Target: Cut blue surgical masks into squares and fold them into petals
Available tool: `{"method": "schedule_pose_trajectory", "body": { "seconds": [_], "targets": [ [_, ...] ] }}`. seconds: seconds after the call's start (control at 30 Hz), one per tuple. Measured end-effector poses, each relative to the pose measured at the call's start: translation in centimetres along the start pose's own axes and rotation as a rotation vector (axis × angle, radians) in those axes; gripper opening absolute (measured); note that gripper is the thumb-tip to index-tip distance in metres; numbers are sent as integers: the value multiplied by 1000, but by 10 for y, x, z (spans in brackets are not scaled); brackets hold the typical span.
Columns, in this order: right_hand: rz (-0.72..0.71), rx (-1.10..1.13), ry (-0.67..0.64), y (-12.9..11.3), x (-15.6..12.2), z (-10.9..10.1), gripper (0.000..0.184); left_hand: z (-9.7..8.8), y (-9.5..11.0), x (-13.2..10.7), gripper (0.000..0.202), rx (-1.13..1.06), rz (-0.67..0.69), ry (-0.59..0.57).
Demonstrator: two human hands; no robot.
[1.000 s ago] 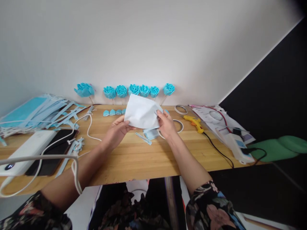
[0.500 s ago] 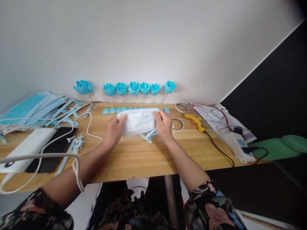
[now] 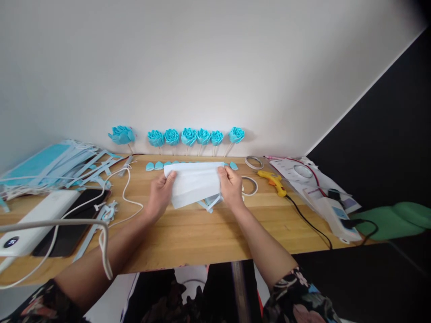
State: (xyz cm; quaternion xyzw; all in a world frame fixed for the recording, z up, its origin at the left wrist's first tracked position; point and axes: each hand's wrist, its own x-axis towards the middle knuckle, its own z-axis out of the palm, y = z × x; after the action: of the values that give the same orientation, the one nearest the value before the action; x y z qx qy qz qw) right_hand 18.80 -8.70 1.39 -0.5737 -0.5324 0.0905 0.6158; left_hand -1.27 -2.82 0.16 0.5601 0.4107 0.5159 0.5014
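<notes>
Table (image 3: 188, 244): bears the glue gun (image 3: 275, 182).
White sheet (image 3: 195, 181): left of the glue gun; step in hand looks like flattening, next seems to call for even tension.
Left hand (image 3: 159, 193): pinches the side farther from the glue gun.
Right hand (image 3: 232, 186): pinches the nearer side.
Blue pieces (image 3: 150, 166): row left of the glue gun.

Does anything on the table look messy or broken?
Yes, the left side looks messy: a white cable crosses the black phone in loose loops, and blue strips lie jumbled by the masks. I see no tear in the white sheet between the left hand and right hand.
</notes>
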Motion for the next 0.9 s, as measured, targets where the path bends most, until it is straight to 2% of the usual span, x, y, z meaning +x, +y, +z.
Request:
{"method": "schedule_pose_trajectory", "body": {
  "seconds": [0.1,0.3,0.57,0.7,0.9],
  "targets": [
    [18,3,1,2,1,-2,48,0,-1,-2,53,-70,1,-53],
    [34,-38,38,1,2,-1,54,1,2,5,62,-357,-78,-178],
    [49,-70,9,-2,2,-1,57,-3,-1,8,29,-282,-97,-108],
    [77,-25,18,4,3,-1,57,-2,-2,7,32,-331,-118,-165],
    [150,46,90,13,6,-2,58,0,2,3,48,-331,-125,-260]
  ]
}}
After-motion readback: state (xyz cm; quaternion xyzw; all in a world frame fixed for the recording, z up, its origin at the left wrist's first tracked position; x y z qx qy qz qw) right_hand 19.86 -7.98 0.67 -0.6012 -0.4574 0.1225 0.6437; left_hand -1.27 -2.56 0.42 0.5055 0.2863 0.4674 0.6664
